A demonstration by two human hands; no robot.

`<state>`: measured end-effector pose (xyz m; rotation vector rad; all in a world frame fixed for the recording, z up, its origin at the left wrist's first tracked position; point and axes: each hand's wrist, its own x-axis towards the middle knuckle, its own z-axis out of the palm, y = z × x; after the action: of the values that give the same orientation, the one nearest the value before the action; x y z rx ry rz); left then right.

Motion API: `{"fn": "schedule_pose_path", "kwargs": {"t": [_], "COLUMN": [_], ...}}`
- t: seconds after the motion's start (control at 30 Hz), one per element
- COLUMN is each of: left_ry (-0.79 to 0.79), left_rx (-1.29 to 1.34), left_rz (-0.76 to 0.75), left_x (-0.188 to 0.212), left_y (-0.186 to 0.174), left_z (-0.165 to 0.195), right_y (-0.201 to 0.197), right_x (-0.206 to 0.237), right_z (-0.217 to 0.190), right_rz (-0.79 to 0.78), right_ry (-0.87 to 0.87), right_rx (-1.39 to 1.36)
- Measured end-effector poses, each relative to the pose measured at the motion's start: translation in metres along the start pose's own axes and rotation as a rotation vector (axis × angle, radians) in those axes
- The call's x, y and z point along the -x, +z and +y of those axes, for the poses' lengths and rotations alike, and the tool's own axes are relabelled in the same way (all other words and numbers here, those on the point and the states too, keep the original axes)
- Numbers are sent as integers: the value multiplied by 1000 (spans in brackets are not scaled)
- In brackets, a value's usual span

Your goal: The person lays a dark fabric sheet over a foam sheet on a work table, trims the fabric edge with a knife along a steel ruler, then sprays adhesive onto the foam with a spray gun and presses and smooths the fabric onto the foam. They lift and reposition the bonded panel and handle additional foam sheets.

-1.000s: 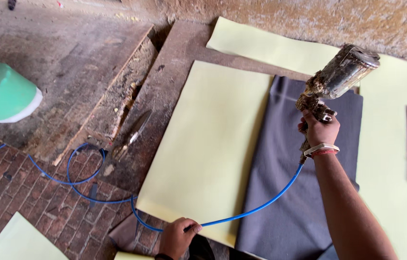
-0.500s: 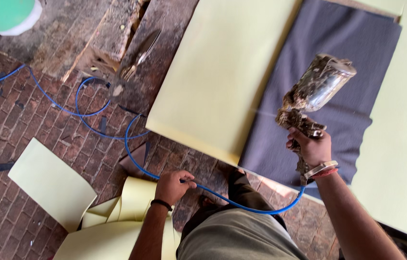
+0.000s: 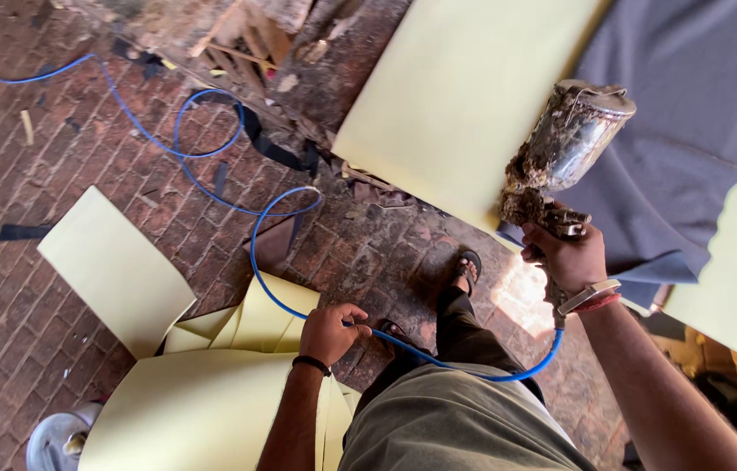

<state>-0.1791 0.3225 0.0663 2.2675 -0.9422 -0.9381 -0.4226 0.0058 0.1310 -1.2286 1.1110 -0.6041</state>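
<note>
a worn red brick floor (image 3: pixel 54 139) runs beneath pale yellow foam sheets (image 3: pixel 116 270), with broken wood scraps (image 3: pixel 238 39) beyond them and a sunlit patch (image 3: pixel 521 292) to their right.

The brick floor (image 3: pixel 81 157) on the far left has open room, but a blue hose (image 3: pixel 211 187) loops across it. Near the left hand (image 3: pixel 334 331), curled yellow sheets (image 3: pixel 194 392) fill the floor. On the right, a big yellow sheet (image 3: pixel 464 96) and grey cloth (image 3: pixel 682 131) cover the space behind the spray gun (image 3: pixel 565 148).
</note>
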Motion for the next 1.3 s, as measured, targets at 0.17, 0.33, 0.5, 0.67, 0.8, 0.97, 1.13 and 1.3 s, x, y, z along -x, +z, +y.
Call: {"fn": "schedule_pose_path", "kwargs": {"t": [0.17, 0.33, 0.5, 0.67, 0.8, 0.97, 1.13, 1.3], "left_ry": [-65, -141, -94, -10, -39, -13, 53, -80], "left_rx": [31, 51, 63, 53, -8, 9, -7, -120], "left_rz": [119, 147, 163, 23, -24, 62, 45, -123], "left_x": [18, 18, -9, -51, -87, -130, -160, -178], "left_y": [-36, -51, -43, -20, -13, -22, -14, 7], "left_z": [-24, -27, -9, 34, 63, 79, 119, 167], "right_y": [55, 80, 59, 7, -3, -8, -48, -87], "right_x": [-11, -32, -60, -65, -90, -153, -184, -184], "right_z": [-29, -59, -78, -71, -71, -103, -117, -101], "right_rz": [-88, -73, 100, 25, -73, 17, 135, -16], "right_ry": [-153, -189, -309, 21, -76, -350, -404, -55], "right_rx": [15, 55, 91, 363, 21, -90, 17, 210]}}
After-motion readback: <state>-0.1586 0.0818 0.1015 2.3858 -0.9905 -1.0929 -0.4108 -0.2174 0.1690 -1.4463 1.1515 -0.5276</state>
